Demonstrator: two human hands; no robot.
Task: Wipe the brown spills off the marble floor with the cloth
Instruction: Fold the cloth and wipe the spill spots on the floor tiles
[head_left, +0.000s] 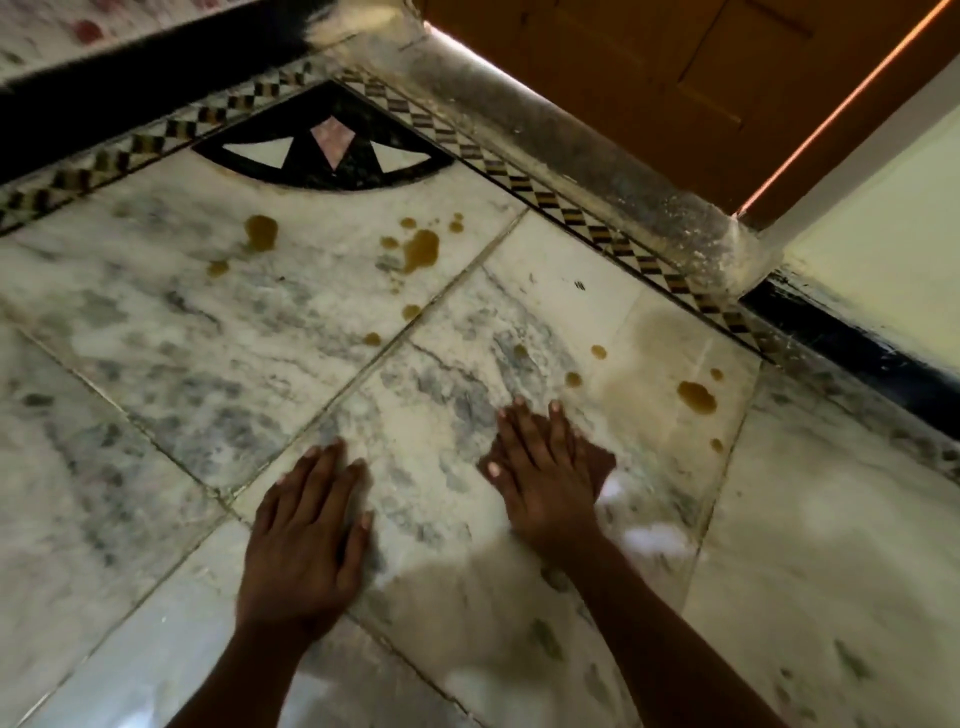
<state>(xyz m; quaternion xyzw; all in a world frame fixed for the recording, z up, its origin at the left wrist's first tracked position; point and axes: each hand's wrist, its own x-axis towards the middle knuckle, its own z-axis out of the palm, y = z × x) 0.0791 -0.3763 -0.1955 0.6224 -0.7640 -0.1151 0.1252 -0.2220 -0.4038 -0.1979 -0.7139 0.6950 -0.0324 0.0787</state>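
Note:
Brown spills dot the marble floor (218, 353): one blob (261, 232) at the far left, a larger one (421, 249) with small drops around it, and another (697, 397) to the right. My right hand (545, 478) lies flat, fingers straight, and presses on a dark brown cloth (600, 462). Only the cloth's edges show beside the fingers. The nearest drop (573, 379) is just beyond the fingertips. My left hand (306, 540) rests flat on the floor with its fingers spread and nothing in it.
A black inlay corner (322, 150) and a checkered border strip (571, 213) frame the floor. Beyond them are a stone threshold (597, 156), a wooden door (649, 78) and a pale wall with a black skirting (857, 353) on the right. A faint wet smear (665, 332) lies near the border.

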